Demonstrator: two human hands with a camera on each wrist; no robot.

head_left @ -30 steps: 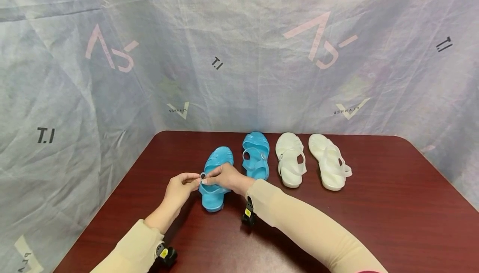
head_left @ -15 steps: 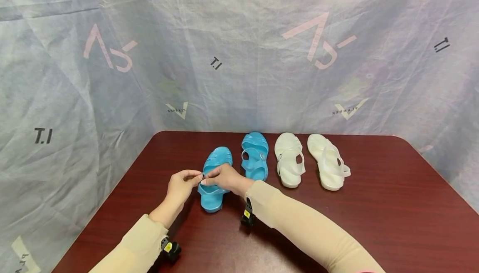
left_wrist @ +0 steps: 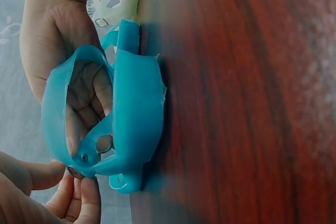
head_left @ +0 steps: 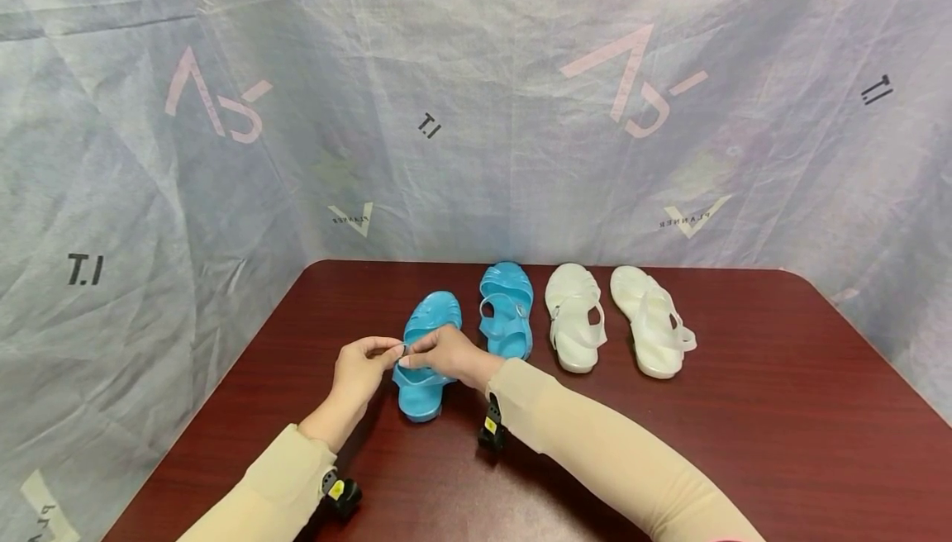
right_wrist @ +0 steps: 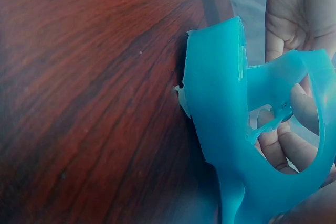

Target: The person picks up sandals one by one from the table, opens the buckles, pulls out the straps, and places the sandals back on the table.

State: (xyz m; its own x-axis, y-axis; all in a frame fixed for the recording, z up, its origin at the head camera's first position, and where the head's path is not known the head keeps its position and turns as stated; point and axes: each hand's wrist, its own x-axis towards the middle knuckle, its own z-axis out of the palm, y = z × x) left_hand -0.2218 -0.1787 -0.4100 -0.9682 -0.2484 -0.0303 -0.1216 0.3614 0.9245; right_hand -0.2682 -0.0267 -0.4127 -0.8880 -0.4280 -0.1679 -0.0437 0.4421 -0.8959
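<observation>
A blue jelly sandal (head_left: pixel 421 401) rests on the table at the left, toe pointing away. At its left side my left hand (head_left: pixel 359 373) pinches the small metal buckle (left_wrist: pixel 74 172) with thumb and fingers. Reaching across the sandal from the right, my right hand (head_left: pixel 446 352) pinches the ankle strap close by that buckle. The fingertips of both hands nearly meet there. In the left wrist view the strap (left_wrist: pixel 55 108) arches above the heel, and a round metal stud shows near the buckle. The right fingers partly hide the strap end.
A second blue sandal (head_left: pixel 507 311) lies just right of the right hand. Further right are two white sandals, one upright (head_left: pixel 576 319) and one slightly angled (head_left: pixel 654 323). The dark red table (head_left: pixel 766 410) ends at a grey cloth backdrop (head_left: pixel 476 154).
The left wrist has shifted slightly to the right and the left fingers have closed in over the buckle. The right hand stays nearly still; the sandals have not moved on the table.
</observation>
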